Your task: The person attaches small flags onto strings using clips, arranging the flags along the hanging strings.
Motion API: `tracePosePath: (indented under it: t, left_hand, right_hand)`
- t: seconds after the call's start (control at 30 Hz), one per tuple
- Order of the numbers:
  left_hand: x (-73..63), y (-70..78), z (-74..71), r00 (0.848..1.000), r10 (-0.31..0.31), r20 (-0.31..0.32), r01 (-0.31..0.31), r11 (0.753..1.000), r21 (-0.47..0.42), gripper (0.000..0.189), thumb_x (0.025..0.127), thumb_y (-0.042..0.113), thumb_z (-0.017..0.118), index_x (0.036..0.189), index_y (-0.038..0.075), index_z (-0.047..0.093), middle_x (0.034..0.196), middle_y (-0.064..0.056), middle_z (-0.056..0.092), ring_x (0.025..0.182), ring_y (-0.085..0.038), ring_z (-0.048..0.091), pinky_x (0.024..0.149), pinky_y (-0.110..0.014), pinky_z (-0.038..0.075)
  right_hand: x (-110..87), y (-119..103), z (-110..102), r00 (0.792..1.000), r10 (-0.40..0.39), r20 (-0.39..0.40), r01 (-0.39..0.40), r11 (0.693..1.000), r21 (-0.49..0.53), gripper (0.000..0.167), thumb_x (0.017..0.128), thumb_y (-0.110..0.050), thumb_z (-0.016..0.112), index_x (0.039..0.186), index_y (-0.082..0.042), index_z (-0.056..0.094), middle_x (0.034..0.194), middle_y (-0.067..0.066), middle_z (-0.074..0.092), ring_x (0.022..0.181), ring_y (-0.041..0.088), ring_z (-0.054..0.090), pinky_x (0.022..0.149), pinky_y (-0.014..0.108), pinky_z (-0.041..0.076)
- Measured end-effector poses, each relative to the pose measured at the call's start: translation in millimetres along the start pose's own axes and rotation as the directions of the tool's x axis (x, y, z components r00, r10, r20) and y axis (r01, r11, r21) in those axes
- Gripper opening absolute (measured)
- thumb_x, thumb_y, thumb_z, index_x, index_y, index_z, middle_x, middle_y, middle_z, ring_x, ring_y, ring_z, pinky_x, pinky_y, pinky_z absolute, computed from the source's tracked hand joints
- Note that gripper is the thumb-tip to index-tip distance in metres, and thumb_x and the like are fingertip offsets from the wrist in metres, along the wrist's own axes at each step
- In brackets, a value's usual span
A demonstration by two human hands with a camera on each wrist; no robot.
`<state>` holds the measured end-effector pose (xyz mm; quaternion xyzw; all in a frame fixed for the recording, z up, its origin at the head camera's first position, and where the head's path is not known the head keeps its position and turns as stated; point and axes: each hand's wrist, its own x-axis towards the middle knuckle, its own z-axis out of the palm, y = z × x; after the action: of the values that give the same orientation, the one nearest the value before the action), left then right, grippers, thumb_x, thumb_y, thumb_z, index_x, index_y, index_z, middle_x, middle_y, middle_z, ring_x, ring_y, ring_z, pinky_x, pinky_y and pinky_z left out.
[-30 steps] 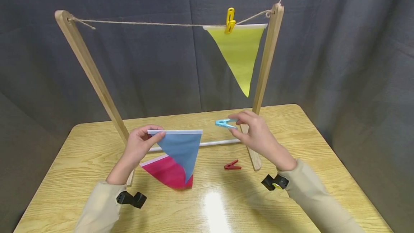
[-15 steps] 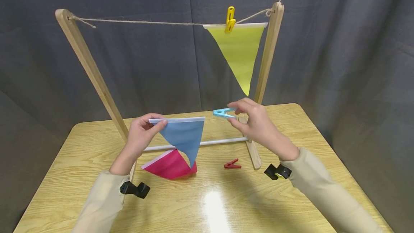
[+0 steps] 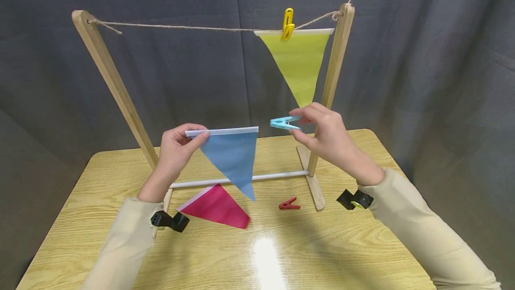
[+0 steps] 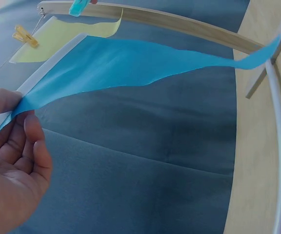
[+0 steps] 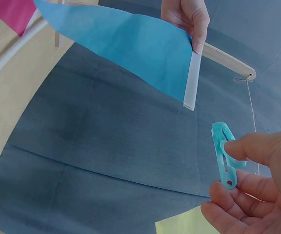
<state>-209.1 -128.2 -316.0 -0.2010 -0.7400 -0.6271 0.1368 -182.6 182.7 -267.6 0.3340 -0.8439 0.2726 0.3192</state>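
A blue triangular pennant (image 3: 233, 151) with a white top edge hangs from my left hand (image 3: 177, 147), whose thumb and fingers pinch its left corner. In the left wrist view the same blue cloth (image 4: 126, 63) stretches away from the pinch. My right hand (image 3: 334, 136) holds a light blue clothespin (image 3: 284, 123) by its handles, the nose pointing left toward the pennant's free corner. Seen from the right wrist, thumb and fingers press the clothespin (image 5: 224, 156) from both sides. Above, a yellow clothespin (image 3: 288, 24) fastens a yellow pennant (image 3: 299, 62) to a twine line (image 3: 181, 27).
The twine runs between two wooden posts (image 3: 116, 86) joined low down by a white rod (image 3: 277, 176). On the wooden table (image 3: 209, 258) lie a pink pennant (image 3: 217, 207) and a red clothespin (image 3: 289, 203). A dark curtain (image 3: 193, 80) hangs behind.
Both hands have risen, carrying the blue pennant and the light blue clothespin up toward the line. The pink pennant beneath, earlier overlapped by the blue one, has shifted and now lies flatter.
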Motion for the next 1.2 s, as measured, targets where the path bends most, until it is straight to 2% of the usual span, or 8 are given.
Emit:
tracePosePath:
  t: [0.2,0.47,0.57,0.83,1.2]
  left_hand:
    - [8.1,5.1,1.6,1.000,0.006,-0.020,-0.006,1.000,0.027,0.016,0.086,0.005,0.066,0.096,-0.008,0.067,0.077,0.012,0.062,0.055,-0.009,0.041,0.050,-0.021,0.035]
    - [21.3,15.3,3.6,0.999,0.020,-0.047,-0.019,0.999,0.028,0.019,0.087,0.008,0.067,0.097,-0.007,0.067,0.079,0.011,0.062,0.059,-0.010,0.045,0.051,-0.018,0.037]
    - [25.4,18.9,4.2,0.998,0.025,-0.055,-0.023,0.999,0.031,0.020,0.087,0.009,0.066,0.097,-0.007,0.066,0.080,0.011,0.062,0.064,-0.010,0.050,0.057,-0.018,0.042]
    - [34.9,25.4,5.3,0.996,0.042,-0.076,-0.040,0.999,0.033,0.021,0.088,0.011,0.066,0.098,-0.007,0.066,0.082,0.010,0.063,0.070,-0.010,0.055,0.065,-0.018,0.047]
    - [51.7,35.0,9.2,0.991,0.086,-0.102,-0.085,0.996,0.014,0.022,0.087,0.011,0.067,0.097,-0.009,0.066,0.078,0.009,0.063,0.067,-0.010,0.053,0.061,-0.019,0.043]
  right_hand:
    - [8.4,-0.4,-7.4,1.000,0.015,0.002,-0.015,0.999,-0.033,0.028,0.074,0.001,0.076,0.099,0.005,0.065,0.087,0.014,0.063,0.076,0.023,0.062,0.051,0.023,0.038]
    - [23.3,-3.5,-19.6,1.000,0.026,-0.012,-0.027,0.998,-0.051,0.029,0.075,0.002,0.075,0.100,0.005,0.062,0.088,0.015,0.063,0.078,0.024,0.062,0.066,0.036,0.051]
    - [27.7,-3.6,-23.6,1.000,0.014,-0.017,-0.015,0.999,-0.044,0.030,0.074,0.002,0.076,0.100,0.006,0.061,0.090,0.015,0.063,0.078,0.024,0.061,0.070,0.038,0.052]
    - [37.2,-3.8,-31.8,1.000,-0.006,-0.027,0.005,0.999,-0.051,0.029,0.074,0.001,0.076,0.098,0.007,0.062,0.091,0.016,0.063,0.078,0.023,0.061,0.070,0.035,0.051]
    - [49.3,-5.1,-41.1,0.999,-0.012,-0.032,0.010,0.997,-0.075,0.027,0.076,0.002,0.074,0.099,0.007,0.062,0.091,0.016,0.062,0.080,0.023,0.059,0.071,0.035,0.051]
